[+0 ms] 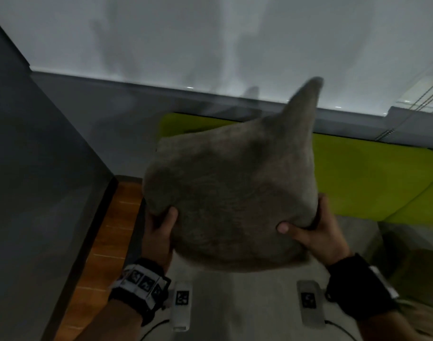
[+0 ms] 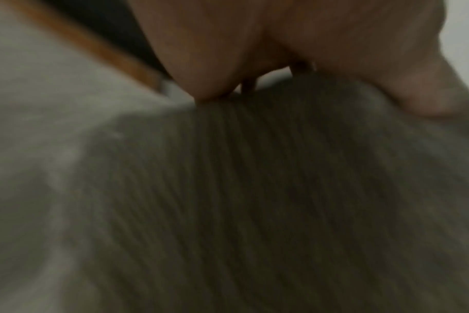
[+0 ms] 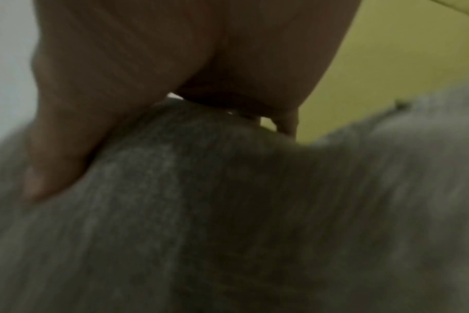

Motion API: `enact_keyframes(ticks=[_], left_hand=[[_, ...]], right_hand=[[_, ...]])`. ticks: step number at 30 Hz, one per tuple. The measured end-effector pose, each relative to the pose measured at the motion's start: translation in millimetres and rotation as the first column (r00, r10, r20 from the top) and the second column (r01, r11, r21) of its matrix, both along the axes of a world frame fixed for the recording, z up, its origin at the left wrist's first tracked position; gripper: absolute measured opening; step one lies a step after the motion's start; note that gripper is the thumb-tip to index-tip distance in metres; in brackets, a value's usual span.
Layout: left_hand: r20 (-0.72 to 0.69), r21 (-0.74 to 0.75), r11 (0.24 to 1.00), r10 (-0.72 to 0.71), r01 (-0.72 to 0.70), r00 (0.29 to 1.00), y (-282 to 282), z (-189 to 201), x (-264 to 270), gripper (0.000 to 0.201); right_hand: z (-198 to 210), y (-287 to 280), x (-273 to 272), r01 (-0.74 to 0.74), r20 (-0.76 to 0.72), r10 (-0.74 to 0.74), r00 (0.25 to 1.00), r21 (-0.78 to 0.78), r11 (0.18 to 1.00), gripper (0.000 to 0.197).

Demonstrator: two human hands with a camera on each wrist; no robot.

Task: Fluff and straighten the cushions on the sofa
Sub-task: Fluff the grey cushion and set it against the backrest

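A grey fuzzy cushion (image 1: 230, 188) hangs in the air in front of the lime-green sofa (image 1: 373, 178), one corner pointing up. My left hand (image 1: 161, 230) grips its lower left edge, thumb on the front face. My right hand (image 1: 314, 232) grips the lower right edge, thumb pressed into the fabric. Close up, the left wrist view shows the cushion (image 2: 268, 190) under my left hand (image 2: 254, 53). The right wrist view shows the cushion (image 3: 228, 211) pinched by my right hand (image 3: 147, 74), with the sofa (image 3: 402, 63) behind. The fingers behind the cushion are hidden.
A dark grey wall or cabinet (image 1: 33, 180) stands at the left, with a strip of wooden floor (image 1: 104, 247) beside it. A pale wall (image 1: 210, 33) rises behind the sofa. Two tagged markers (image 1: 182, 303) lie on the grey surface below the cushion.
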State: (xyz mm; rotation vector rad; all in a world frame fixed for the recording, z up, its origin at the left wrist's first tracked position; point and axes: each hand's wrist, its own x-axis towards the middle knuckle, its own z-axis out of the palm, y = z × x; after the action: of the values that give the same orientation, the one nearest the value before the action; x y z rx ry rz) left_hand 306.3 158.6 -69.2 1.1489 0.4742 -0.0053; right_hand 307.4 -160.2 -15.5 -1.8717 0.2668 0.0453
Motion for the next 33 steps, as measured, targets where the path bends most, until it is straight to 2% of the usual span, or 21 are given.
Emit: enact_keyframes(ticks=[2,4,6,8,10,11,12,14,15,16,17,19,21,22,23,25,26,27,30,32,33], left_hand=[[0.069,0.163,0.986,0.011,-0.022,0.998,6.4,18.5,13.9,0.07],[0.123,0.386,0.922,-0.007,-0.041,0.992,5.2,43.3,30.6,0.036],[0.178,0.594,0.802,-0.058,-0.06,0.982,-1.2,69.5,44.4,0.012],[0.234,0.746,0.662,-0.153,-0.076,0.96,-9.3,87.9,53.9,0.015],[0.289,0.852,0.513,-0.286,-0.109,0.914,-15.9,101.4,56.4,0.018],[0.319,0.883,0.45,-0.366,-0.134,0.874,-19.2,105.0,56.2,0.023],[0.351,0.898,0.412,-0.458,-0.154,0.817,-23.1,105.5,56.3,0.026],[0.372,0.919,0.352,-0.619,-0.179,0.691,-32.3,104.7,57.1,0.025],[0.369,0.926,0.328,-0.679,-0.188,0.635,-37.5,105.4,57.0,0.024],[0.36,0.932,0.311,-0.728,-0.187,0.583,-43.1,106.3,56.0,0.024],[0.355,0.935,0.302,-0.765,-0.187,0.538,-47.3,105.0,56.0,0.023],[0.361,0.932,0.311,-0.803,-0.185,0.474,-50.9,103.2,58.0,0.023],[0.363,0.93,0.34,-0.792,-0.14,0.49,-44.5,99.0,62.2,0.025],[0.363,0.926,0.355,-0.754,-0.126,0.547,-36.7,94.1,63.2,0.03],[0.353,0.917,0.387,-0.666,-0.099,0.657,-25.2,88.2,62.5,0.038],[0.218,0.834,0.552,-0.316,-0.009,0.923,10.8,62.8,60.9,0.064],[0.073,0.79,0.612,-0.147,0.033,0.986,29.9,46.0,60.7,0.075],[-0.064,0.751,0.65,-0.103,0.116,0.993,45.8,27.1,59.0,0.081],[-0.284,0.683,0.534,-0.433,0.498,0.855,61.7,-17.7,50.1,0.088],[-0.289,0.603,0.532,-0.549,0.594,0.784,41.6,-18.6,44.2,0.115],[-0.249,0.573,0.567,-0.567,0.592,0.785,31.2,-13.7,44.1,0.114]], right_hand=[[-20.9,2.7,-17.8,0.017,-0.053,-0.012,0.999,0.097,0.995,0.1],[-23.3,3.1,-34.1,-0.016,-0.12,0.021,0.993,0.037,0.999,0.092],[-12.2,-3.5,-51.3,-0.11,-0.186,0.08,0.979,-0.157,0.981,0.066],[10.9,-10.1,-64.4,-0.174,-0.179,0.108,0.978,-0.408,0.896,0.041],[35.2,-15.7,-68.4,-0.076,0.031,0.115,0.993,-0.58,0.811,0.053],[40.4,-16.7,-66.2,0.015,0.169,0.097,0.981,-0.56,0.829,0.053],[41.5,-17.6,-60.7,0.049,0.241,0.095,0.966,-0.528,0.848,0.067],[31.6,-14.4,-35.5,-0.047,0.16,0.124,0.979,-0.417,0.908,0.136],[22.9,-8.4,-21.6,-0.106,0.089,0.143,0.986,-0.327,0.939,0.157],[14.8,-0.9,-10.3,-0.158,0.051,0.173,0.984,-0.213,0.964,0.161],[4.5,4.8,-2.1,-0.164,0.051,0.17,0.984,-0.1,0.981,0.148],[-14.1,11.9,4.0,-0.055,0.049,0.054,0.997,0.009,0.998,0.098],[-29.2,16.5,1.3,0.051,0.033,-0.053,0.998,0.057,0.997,0.07],[-35.1,18.7,-0.7,0.08,0.023,-0.082,0.996,0.077,0.994,0.071],[-41.3,20.1,-1.6,0.087,0.002,-0.087,0.996,0.086,0.993,0.079],[-50.0,22.2,-4.6,0.096,-0.025,-0.094,0.995,0.104,0.99,0.089],[-54.7,20.8,-7.1,0.118,-0.026,-0.116,0.993,0.133,0.984,0.091],[-58.3,18.6,-10.3,0.148,-0.027,-0.145,0.989,0.177,0.973,0.092],[-71.2,12.2,-24.4,0.185,-0.08,-0.17,0.982,0.245,0.952,0.102],[-74.6,11.7,-32.2,0.155,-0.074,-0.141,0.987,0.249,0.956,0.115],[-76.5,10.5,-32.9,0.159,-0.069,-0.146,0.987,0.242,0.957,0.12]])
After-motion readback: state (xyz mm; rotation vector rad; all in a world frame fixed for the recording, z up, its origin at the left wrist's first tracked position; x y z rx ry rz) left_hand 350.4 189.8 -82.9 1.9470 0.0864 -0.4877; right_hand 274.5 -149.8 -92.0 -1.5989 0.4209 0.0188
